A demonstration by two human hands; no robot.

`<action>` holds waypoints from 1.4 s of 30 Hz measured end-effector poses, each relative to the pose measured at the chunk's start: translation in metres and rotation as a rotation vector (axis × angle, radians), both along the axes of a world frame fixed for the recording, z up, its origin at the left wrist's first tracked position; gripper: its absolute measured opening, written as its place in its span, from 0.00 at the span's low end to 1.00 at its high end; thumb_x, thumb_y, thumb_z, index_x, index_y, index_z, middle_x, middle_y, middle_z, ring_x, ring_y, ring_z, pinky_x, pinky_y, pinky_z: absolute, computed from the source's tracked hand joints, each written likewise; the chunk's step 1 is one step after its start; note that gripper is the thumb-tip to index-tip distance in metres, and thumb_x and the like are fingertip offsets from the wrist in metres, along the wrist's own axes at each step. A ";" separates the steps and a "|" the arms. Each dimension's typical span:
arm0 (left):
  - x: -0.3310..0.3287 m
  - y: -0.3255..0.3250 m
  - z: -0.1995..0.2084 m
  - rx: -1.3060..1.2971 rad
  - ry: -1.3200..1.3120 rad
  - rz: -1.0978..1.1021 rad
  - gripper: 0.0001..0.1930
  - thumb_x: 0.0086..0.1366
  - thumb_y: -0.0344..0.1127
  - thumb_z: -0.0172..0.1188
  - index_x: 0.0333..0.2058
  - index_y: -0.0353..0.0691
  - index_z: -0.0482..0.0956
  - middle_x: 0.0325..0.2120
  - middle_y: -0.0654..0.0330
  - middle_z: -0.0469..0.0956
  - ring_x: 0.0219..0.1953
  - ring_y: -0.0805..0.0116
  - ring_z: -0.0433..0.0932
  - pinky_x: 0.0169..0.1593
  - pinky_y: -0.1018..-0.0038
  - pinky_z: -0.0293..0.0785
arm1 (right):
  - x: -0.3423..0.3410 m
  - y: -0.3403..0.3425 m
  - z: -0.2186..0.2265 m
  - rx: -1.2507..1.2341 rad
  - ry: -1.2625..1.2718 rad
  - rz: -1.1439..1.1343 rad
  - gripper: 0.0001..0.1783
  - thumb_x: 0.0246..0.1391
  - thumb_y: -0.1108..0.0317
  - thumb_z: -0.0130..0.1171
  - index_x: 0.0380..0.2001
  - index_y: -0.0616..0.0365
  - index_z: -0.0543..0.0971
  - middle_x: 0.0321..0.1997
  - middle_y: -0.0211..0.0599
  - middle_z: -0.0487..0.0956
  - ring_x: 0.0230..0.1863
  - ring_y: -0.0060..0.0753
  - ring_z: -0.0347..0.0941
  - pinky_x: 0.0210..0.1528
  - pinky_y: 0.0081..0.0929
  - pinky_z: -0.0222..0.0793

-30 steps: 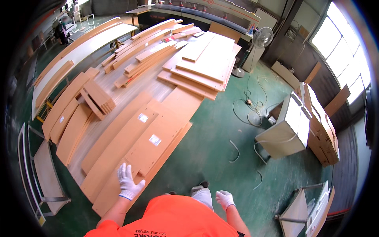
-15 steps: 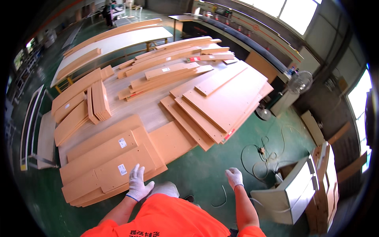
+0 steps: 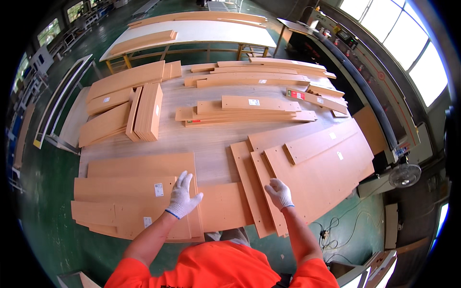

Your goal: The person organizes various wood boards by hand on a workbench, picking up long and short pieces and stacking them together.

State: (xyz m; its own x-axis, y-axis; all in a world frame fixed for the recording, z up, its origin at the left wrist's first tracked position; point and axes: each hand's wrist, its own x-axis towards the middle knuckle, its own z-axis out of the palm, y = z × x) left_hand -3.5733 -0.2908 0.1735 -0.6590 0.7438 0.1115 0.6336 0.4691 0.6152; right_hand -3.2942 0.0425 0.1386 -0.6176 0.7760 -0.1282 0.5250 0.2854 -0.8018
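Observation:
Both my hands wear white knit gloves with blue cuffs. My left hand [image 3: 183, 198] is open, fingers and thumb apart, above the right end of a stack of flat wood-coloured panels [image 3: 129, 189]; whether it touches them I cannot tell. My right hand [image 3: 279, 194] has its fingers curled in, with nothing visible in them. It hovers at or over the left edges of another panel stack [image 3: 317, 165], whose boards lie fanned and slanted, with small drilled holes. Between the stacks lies a single flat panel [image 3: 223, 206] at the near table edge.
The wood-grain table [image 3: 206, 141] also bears narrow strips [image 3: 259, 103] in the middle, more at the back, and upright-set boards [image 3: 149, 113] at left. A white table [image 3: 201, 33] stands beyond. At right are a long machine [image 3: 355, 77], a fan [image 3: 405, 175] and floor cables [image 3: 329, 235].
My view has swung rightward and I stand closer to the table. Both hands have come forward over the panels, the right one from above the floor to the right stack.

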 end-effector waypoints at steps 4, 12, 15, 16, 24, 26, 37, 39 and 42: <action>-0.046 0.079 -0.005 -0.001 -0.114 0.095 0.46 0.57 0.49 0.74 0.68 0.31 0.65 0.71 0.40 0.62 0.70 0.39 0.65 0.72 0.53 0.64 | -0.106 0.095 -0.019 -0.209 0.237 -0.129 0.37 0.57 0.51 0.72 0.62 0.66 0.76 0.53 0.51 0.84 0.52 0.43 0.82 0.56 0.34 0.78; -0.285 0.216 -0.095 -0.103 -0.141 0.394 0.59 0.49 0.53 0.81 0.73 0.31 0.58 0.76 0.40 0.52 0.77 0.44 0.55 0.77 0.59 0.57 | -0.271 0.191 -0.001 0.852 -0.177 0.311 0.56 0.47 0.48 0.77 0.74 0.56 0.62 0.79 0.54 0.60 0.79 0.59 0.53 0.79 0.56 0.47; -0.328 0.235 -0.092 -0.539 0.084 0.149 0.70 0.42 0.59 0.83 0.76 0.34 0.50 0.78 0.42 0.46 0.79 0.45 0.47 0.79 0.58 0.50 | -0.308 0.224 0.008 0.872 -0.270 0.452 0.59 0.45 0.45 0.78 0.76 0.54 0.61 0.80 0.51 0.57 0.82 0.58 0.48 0.81 0.58 0.40; -0.341 0.243 -0.078 -0.673 0.187 0.007 0.73 0.40 0.61 0.83 0.77 0.35 0.47 0.79 0.43 0.44 0.80 0.45 0.44 0.80 0.57 0.47 | -0.321 0.239 0.009 0.847 -0.265 0.479 0.60 0.44 0.44 0.78 0.76 0.54 0.61 0.80 0.51 0.57 0.82 0.57 0.48 0.81 0.58 0.41; -0.398 0.255 -0.145 -0.615 0.249 -0.422 0.62 0.32 0.61 0.82 0.67 0.40 0.65 0.56 0.48 0.70 0.61 0.47 0.69 0.68 0.55 0.66 | -0.355 0.260 -0.017 0.977 -0.258 0.549 0.56 0.39 0.50 0.80 0.70 0.59 0.67 0.73 0.48 0.65 0.76 0.57 0.57 0.78 0.58 0.49; -0.389 0.260 -0.137 -0.526 0.177 -0.385 0.49 0.36 0.56 0.78 0.58 0.41 0.72 0.49 0.49 0.73 0.55 0.47 0.72 0.62 0.55 0.72 | -0.356 0.264 -0.013 0.995 -0.199 0.524 0.50 0.39 0.53 0.79 0.66 0.59 0.71 0.70 0.48 0.68 0.73 0.56 0.61 0.76 0.56 0.53; -0.396 0.267 -0.070 -0.744 -0.547 -0.417 0.48 0.38 0.47 0.83 0.58 0.28 0.76 0.54 0.43 0.82 0.56 0.53 0.81 0.62 0.66 0.76 | -0.435 0.316 0.008 0.609 -0.347 0.659 0.33 0.49 0.35 0.69 0.44 0.54 0.87 0.49 0.43 0.85 0.56 0.49 0.80 0.61 0.43 0.72; -0.404 0.268 -0.063 -0.749 -0.560 -0.473 0.46 0.39 0.46 0.82 0.56 0.25 0.77 0.52 0.43 0.83 0.56 0.53 0.81 0.61 0.66 0.76 | -0.462 0.318 0.005 0.521 -0.482 0.670 0.35 0.51 0.30 0.66 0.42 0.54 0.88 0.48 0.45 0.86 0.53 0.50 0.81 0.58 0.43 0.75; -0.419 0.253 -0.089 -0.686 -0.559 -0.537 0.45 0.40 0.45 0.82 0.56 0.25 0.78 0.49 0.45 0.84 0.52 0.56 0.82 0.59 0.66 0.77 | -0.492 0.323 -0.009 0.362 -0.560 0.641 0.39 0.56 0.26 0.58 0.40 0.54 0.89 0.45 0.48 0.88 0.51 0.52 0.82 0.56 0.42 0.77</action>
State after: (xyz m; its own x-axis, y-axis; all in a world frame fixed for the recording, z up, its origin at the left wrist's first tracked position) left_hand -3.9919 -0.0379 0.0844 -0.0491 0.7433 -0.6672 0.5689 0.5698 0.5929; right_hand -3.7862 0.3652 0.1300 -0.8641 0.3580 -0.3539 0.4639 0.8392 -0.2839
